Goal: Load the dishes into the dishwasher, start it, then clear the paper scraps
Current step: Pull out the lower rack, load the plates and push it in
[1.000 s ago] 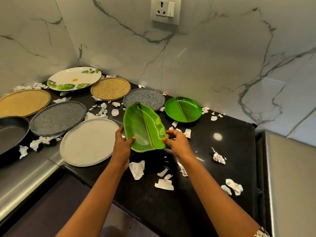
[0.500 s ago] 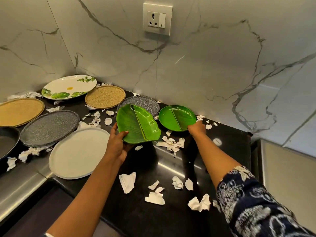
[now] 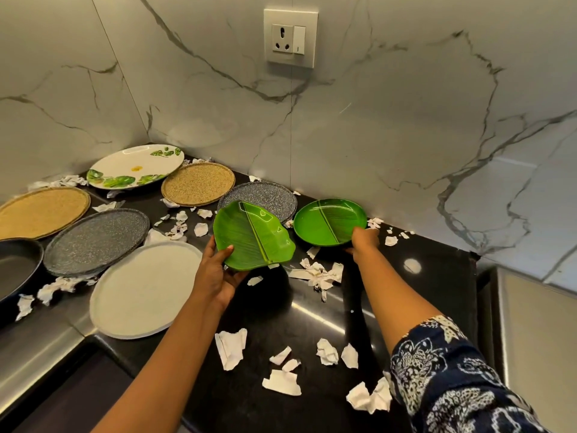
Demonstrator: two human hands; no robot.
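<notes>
Two hands on it a second ago, now just one! The right grip (image 3: 363, 242) has let go of the leaf plate (image 3: 249, 235) and shot across to the round plate (image 3: 324, 221) by the wall. The left grip (image 3: 215, 276) has the leaf plate alone, thumb over the near rim and fingers curled beneath, holding it tilted and clear of the counter (image 3: 390, 292). The right fingertips are at the round plate's near right rim. That plate looks flat on the counter, and I cannot tell whether the fingers have closed on it.

So a second dish is being gathered before any trip to the dishwasher, which is out of sight. Loading has barely begun, I'd say: six more plates (image 3: 140, 289) and a dark pan (image 3: 15, 264) wait on the left, and scraps (image 3: 231, 346) litter the counter untouched.
</notes>
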